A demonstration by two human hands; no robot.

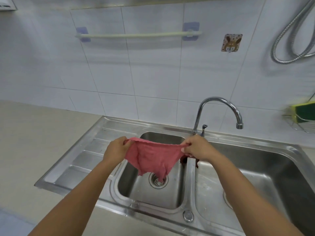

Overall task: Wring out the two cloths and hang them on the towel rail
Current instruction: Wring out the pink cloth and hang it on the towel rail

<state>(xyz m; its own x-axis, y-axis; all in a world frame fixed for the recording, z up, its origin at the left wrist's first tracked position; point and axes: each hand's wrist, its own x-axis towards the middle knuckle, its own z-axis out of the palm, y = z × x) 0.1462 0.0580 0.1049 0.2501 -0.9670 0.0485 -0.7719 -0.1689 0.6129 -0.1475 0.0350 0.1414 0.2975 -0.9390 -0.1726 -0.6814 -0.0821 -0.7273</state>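
A pink cloth (pixel 153 157) hangs spread out above the left sink bowl (pixel 129 183). My left hand (pixel 117 149) pinches its left top corner and my right hand (pixel 197 148) pinches its right top corner. A dark red cloth (pixel 183 160) lies over the divider between the two bowls, mostly hidden under my right hand. The pale green towel rail (pixel 136 35) sits bare on the tiled wall above, held by two purple brackets.
A chrome tap (pixel 219 106) arches over the right bowl (pixel 255 178). A wire basket with a green-yellow sponge (pixel 303 113) hangs at the right. A shower hose (pixel 289 40) loops at top right. A rabbit hook (pixel 231 43) is on the wall. The beige counter (pixel 34 142) lies left.
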